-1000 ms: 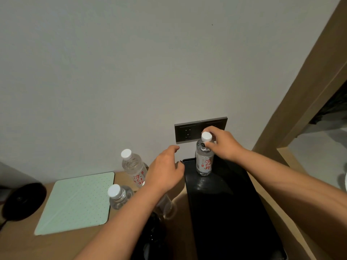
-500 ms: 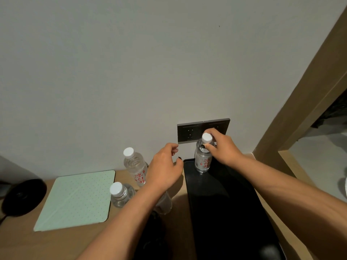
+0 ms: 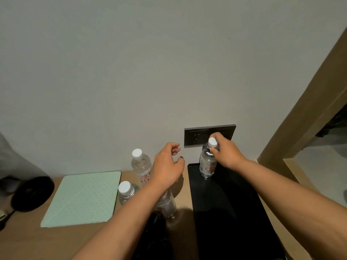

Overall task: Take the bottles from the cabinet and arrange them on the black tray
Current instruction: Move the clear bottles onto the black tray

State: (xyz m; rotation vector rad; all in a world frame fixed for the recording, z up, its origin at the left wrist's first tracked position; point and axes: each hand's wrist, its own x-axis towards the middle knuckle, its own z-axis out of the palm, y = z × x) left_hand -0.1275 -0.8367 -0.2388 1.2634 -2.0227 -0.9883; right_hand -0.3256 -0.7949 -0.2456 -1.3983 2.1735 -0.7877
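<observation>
Counting four water bottles total here, all clear plastic with red lettering on the labels. One bottle [image 3: 208,162] stands upright on the black tray [image 3: 231,212], at the tray's far left corner right below the wall socket panel [image 3: 199,136], white cap pointing straight up. The right hand [image 3: 226,152] has its fingers curled around the neck and shoulder of that bottle, just under the cap, so it's clamped on it.

The other three are off the tray, on the wooden desk [image 3: 28,241] to its left. The tall bottle [image 3: 141,167] at the back stands upright, cap up, close to the wall. The short-looking bottle [image 3: 126,192] in front of it is upright too, seen mostly from above. A third bottle [image 3: 167,205] is mostly hidden under the left forearm, so I can't really tell how it stands.

The left hand [image 3: 167,166] hangs in the air between the tall bottle and the tray, fingers loosely curled with a gap between thumb and fingertips, holding nothing.

The tray runs lengthwise away from the person toward the wall. There's also one pale green dotted mat [image 3: 82,197] lying flat on the desk, and one round black thing [image 3: 32,193] at the far left.
</observation>
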